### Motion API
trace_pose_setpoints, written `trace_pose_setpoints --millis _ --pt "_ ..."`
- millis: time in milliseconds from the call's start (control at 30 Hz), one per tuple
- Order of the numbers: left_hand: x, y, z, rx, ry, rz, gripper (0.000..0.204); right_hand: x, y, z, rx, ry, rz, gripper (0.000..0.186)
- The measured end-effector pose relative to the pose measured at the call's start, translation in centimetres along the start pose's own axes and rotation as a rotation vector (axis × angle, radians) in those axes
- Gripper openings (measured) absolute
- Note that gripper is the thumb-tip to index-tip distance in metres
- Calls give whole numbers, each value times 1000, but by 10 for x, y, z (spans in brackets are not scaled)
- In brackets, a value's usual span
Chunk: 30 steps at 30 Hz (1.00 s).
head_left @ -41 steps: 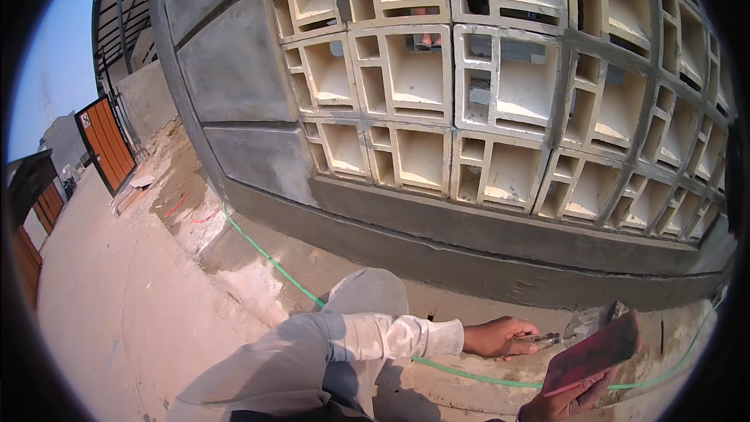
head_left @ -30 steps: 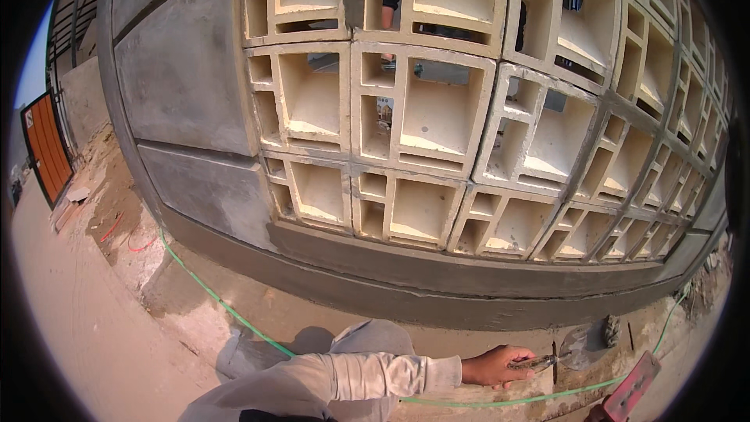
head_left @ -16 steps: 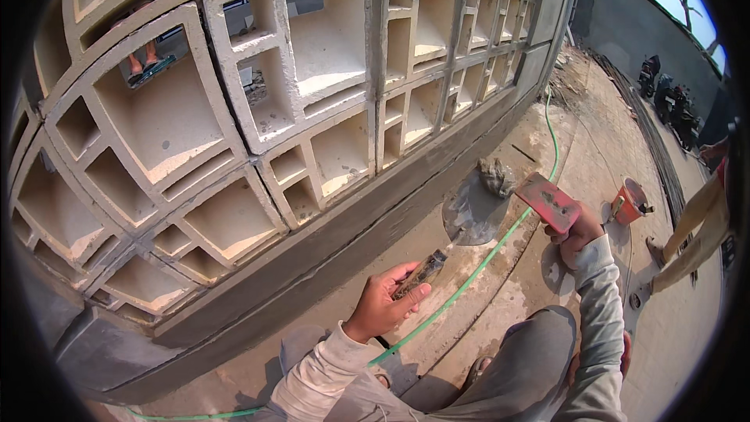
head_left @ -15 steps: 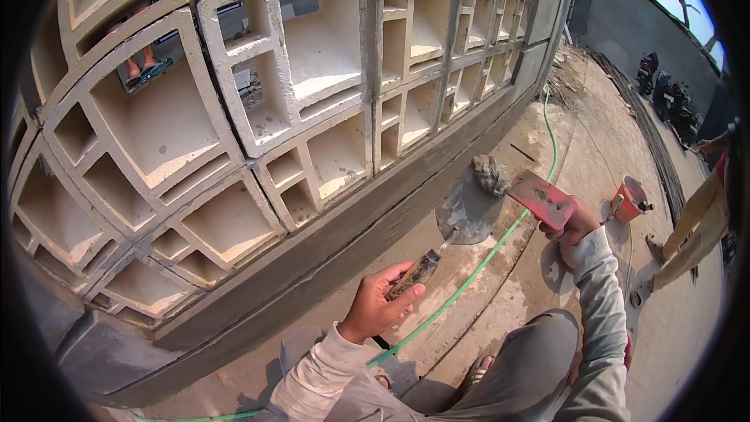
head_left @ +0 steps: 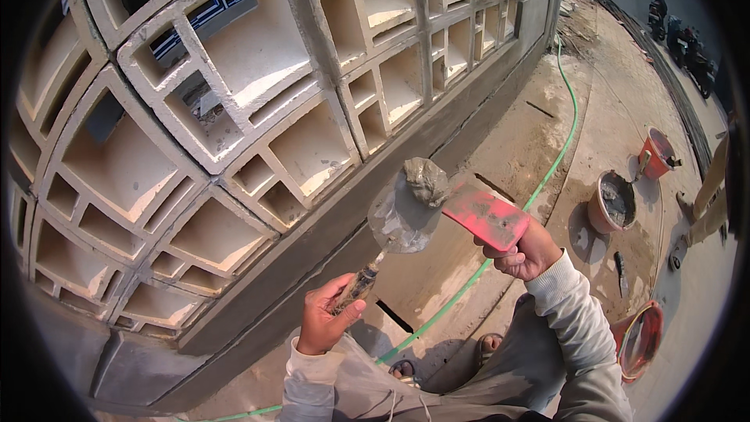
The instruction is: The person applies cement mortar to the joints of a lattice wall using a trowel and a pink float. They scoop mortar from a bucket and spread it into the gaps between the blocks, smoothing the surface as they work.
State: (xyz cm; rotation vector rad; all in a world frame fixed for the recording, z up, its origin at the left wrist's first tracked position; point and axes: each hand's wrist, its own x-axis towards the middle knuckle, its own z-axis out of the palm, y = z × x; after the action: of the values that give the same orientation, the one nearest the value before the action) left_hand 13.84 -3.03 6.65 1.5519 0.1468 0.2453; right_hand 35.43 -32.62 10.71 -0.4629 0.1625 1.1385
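The trowel point(head_left: 398, 219) blade is grey, smeared with darker grey mortar point(head_left: 426, 180). The flat board point(head_left: 488, 219) beside it is red with grey streaks. A bright green hose point(head_left: 574, 94) runs over tan ground. The breeze-block wall point(head_left: 258, 109) shows a pale cream grid pattern. The buckets point(head_left: 613, 202) are orange-red. Both sleeves point(head_left: 566, 305) are off-white.

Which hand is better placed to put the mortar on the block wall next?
Left, probably. The left hand holds the metal trowel carrying the grey mortar lump, nearest the concrete lattice-block wall. The right hand only holds the red plastic float.
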Motion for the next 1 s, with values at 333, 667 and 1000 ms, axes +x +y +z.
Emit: trace_pose_setpoints --millis 333,667,1000 --pt "-7 -7 23 200 148 -89 45 46 10 -37 67 -21 8 20" --pt "16 -30 42 339 80 -25 44 37 -6 -46 71 43 -67 15" --pt "22 -33 35 478 85 90 43 43 -13 -57 116 27 -129 13"
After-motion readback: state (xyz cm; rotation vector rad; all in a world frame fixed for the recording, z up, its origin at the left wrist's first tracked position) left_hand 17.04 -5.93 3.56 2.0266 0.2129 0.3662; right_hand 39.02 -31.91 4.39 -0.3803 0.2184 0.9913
